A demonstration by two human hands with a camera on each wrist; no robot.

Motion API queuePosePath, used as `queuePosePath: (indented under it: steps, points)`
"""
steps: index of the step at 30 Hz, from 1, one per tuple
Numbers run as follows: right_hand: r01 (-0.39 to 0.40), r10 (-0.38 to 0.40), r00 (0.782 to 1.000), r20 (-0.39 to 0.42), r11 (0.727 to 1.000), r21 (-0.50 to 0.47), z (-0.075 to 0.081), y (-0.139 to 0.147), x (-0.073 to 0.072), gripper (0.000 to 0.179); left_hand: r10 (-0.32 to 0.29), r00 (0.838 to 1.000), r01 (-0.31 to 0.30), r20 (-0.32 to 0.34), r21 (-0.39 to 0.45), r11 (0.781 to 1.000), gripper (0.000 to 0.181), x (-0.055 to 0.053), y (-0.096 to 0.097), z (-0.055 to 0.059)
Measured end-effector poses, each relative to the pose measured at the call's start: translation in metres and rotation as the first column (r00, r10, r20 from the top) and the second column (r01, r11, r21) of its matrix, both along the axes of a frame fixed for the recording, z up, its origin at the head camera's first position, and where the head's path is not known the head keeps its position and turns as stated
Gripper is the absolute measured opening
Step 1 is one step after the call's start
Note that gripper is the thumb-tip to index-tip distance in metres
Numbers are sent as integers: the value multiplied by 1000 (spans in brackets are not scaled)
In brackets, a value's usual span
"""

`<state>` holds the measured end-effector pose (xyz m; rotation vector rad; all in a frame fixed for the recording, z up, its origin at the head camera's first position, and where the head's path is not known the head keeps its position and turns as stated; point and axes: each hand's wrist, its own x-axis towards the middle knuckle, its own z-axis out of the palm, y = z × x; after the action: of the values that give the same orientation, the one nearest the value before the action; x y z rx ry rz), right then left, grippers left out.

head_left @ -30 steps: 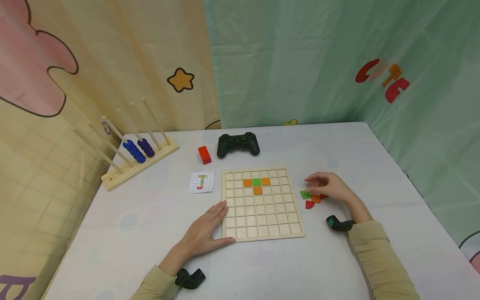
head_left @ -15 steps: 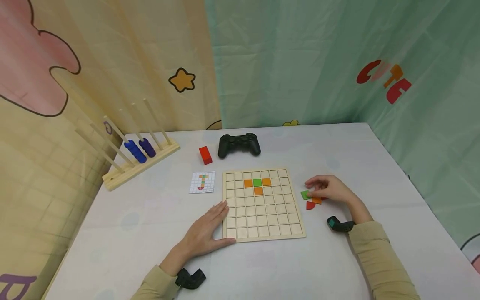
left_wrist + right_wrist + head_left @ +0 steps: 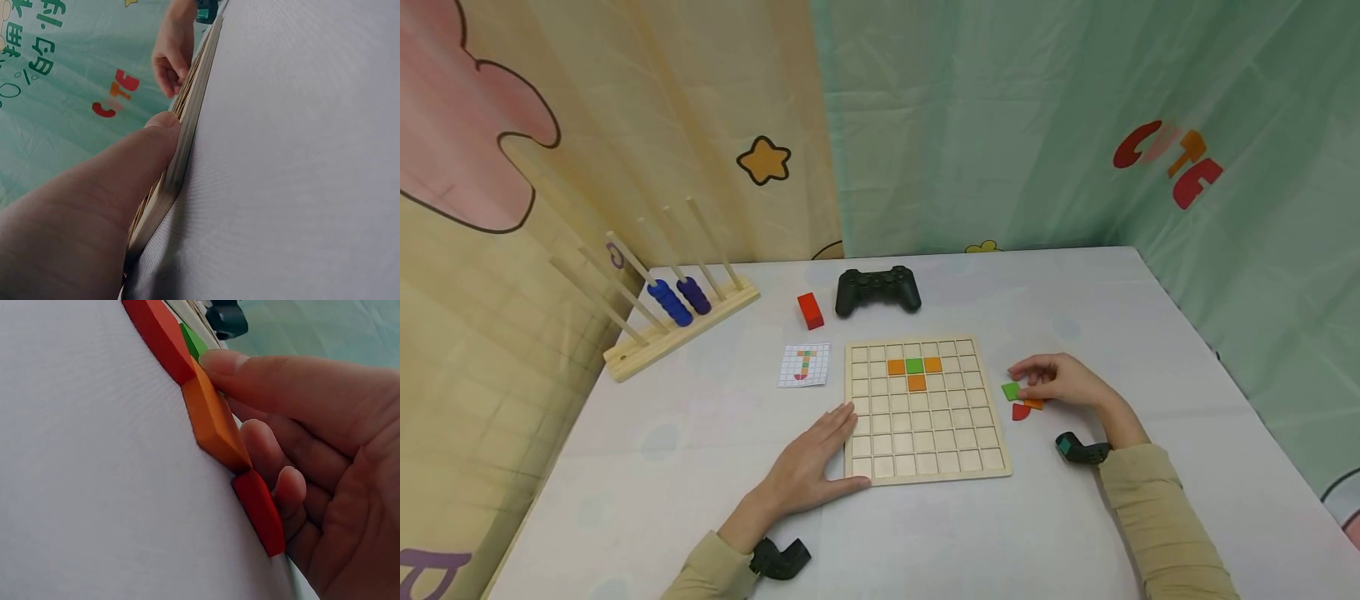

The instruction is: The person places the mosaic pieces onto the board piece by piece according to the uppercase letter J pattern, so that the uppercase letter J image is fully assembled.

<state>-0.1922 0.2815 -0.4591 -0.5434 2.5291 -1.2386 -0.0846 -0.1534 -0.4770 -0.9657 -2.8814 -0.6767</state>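
Note:
A wooden grid board (image 3: 922, 462) lies mid-table, holding several orange and green square tiles in its upper cells. My left hand (image 3: 808, 462) rests along its left edge, fingers stretched out; the thumb (image 3: 147, 150) touches the near edge. Right of the board, my right hand (image 3: 1063, 382) is low over loose tiles, fingers loosely bent. Its thumb (image 3: 228, 362) touches or nearly touches a green tile (image 3: 1011, 391), with a gap to the index finger. Beside it lie an orange tile (image 3: 215, 422), a red rounded piece (image 3: 1021, 412) and another red piece (image 3: 259, 512) under the fingers.
A pattern card (image 3: 803, 365) lies left of the board. Behind are a red block (image 3: 810, 310) and a black game controller (image 3: 877, 290). A wooden peg stand (image 3: 681, 332) with blue beads stands at the back left. Curtains (image 3: 970, 125) hang behind the table.
My right hand has come slightly toward me, its thumb moving to the right side of the green tile. The left hand and the board stay put.

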Motion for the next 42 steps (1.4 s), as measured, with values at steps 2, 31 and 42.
queuePosePath:
  steps: [2, 31, 42]
  points:
    - [10, -10, 1000, 1, 1000, 2, 0, -1, 0, 36, -2, 1000, 2, -3, 1, 1000, 90, 0, 0, 0]
    - [133, -127, 988, -93, 989, 61, 13, -45, 1, 16, 16, 1000, -15, 11, -9, 1000, 92, 1, -1, -3]
    - [46, -47, 995, -88, 999, -16, 26, -110, -3, 17, 13, 1000, -12, 22, -21, 1000, 93, -1, 0, -3]
